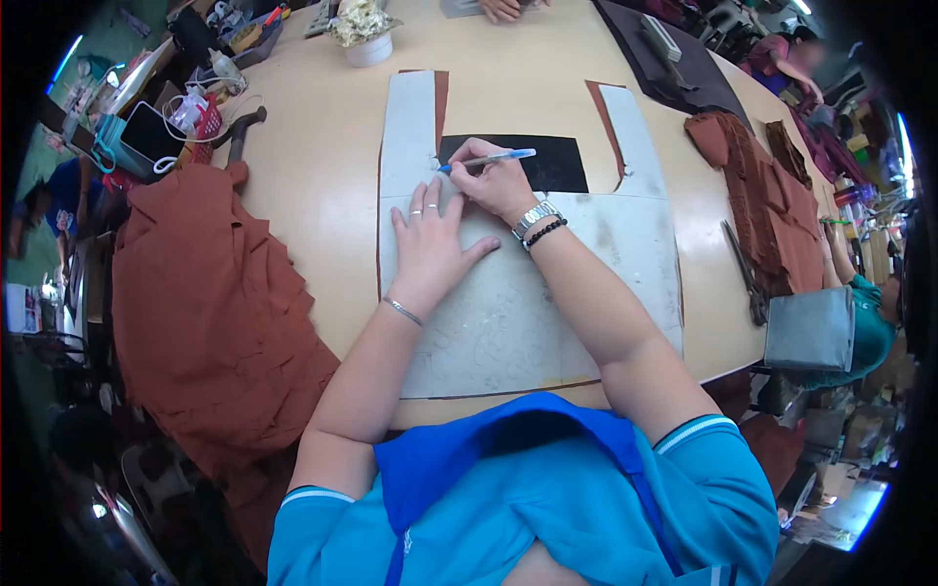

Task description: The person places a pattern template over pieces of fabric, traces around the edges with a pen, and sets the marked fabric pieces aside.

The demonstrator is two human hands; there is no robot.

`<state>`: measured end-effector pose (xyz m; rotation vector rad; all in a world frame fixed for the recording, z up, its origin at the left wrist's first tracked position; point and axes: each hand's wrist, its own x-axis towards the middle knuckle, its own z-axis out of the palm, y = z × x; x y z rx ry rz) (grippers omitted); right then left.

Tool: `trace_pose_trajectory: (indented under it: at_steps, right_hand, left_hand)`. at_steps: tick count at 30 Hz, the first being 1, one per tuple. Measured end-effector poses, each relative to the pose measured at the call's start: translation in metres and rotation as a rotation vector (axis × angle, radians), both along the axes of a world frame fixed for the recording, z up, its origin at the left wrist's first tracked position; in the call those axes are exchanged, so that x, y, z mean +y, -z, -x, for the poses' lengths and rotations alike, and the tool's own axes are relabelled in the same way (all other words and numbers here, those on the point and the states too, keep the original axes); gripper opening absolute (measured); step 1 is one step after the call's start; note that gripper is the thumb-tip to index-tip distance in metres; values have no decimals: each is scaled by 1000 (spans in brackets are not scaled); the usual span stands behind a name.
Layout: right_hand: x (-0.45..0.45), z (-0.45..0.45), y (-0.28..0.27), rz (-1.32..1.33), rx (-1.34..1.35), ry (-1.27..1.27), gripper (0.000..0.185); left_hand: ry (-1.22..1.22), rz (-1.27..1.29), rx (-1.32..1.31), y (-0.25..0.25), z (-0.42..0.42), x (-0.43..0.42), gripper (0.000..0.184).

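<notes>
A pale grey pattern sheet (489, 322) lies over brown material (443, 98), whose edges show around it. My left hand (430, 239) is spread flat on the sheet with its fingers apart. Just beyond and to its right, my right hand (491, 181) grips a blue-and-clear pen (513, 155), its tip down at the sheet's inner edge by the upper left strip. A black rectangular piece (554, 164) shows in the gap between the two upper strips, partly behind my right hand.
Brown material (215, 322) hangs over the table's left edge, near a hammer (237, 137). Scissors (746, 273) and more brown pieces (782, 215) lie right. A white pot (368, 49) stands at the back. Another person's hands (503, 10) are at the far edge; other people sit right.
</notes>
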<state>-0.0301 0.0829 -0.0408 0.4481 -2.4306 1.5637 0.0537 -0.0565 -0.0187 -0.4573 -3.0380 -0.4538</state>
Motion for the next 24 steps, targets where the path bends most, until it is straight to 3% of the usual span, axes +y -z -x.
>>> trace_pose_trajectory:
  at_steps: [3,4,6,7,10,12,14,17,21,24]
  right_hand:
    - [12,-3,3,57,50,52,15]
    - [27,-17,-9,43,-73,91,18]
    - [66,-59,-32,274,-187,131,25]
    - [95,-74,-29,225,-222,236,26]
    - [187,-150,-37,-471,38,511,29]
    - [234,-198,-32,-627,-148,607,35]
    - [244,-225,-35,-486,-237,605,39]
    - [255,-231,-28,-119,-328,645,43]
    - [259,-228,-62,309,-550,578,41]
    - [261,-243,-81,186,-447,400,36]
  left_hand:
    - [-46,35,3,-6,3,-5,94]
    - [-105,39,37,-3,2,-8,95]
    - [-179,9,54,5,5,-14,97]
    - [-196,-23,37,10,7,-18,98]
    - [-179,-158,-36,9,6,-26,94]
    - [-103,-322,-88,11,3,-37,90]
    - [16,-548,-138,19,-5,-52,86]
    - [-93,-114,-76,10,-38,-47,79]
    - [-176,-101,-13,15,-49,-42,79]
    - [-273,-88,-20,19,-44,-41,81]
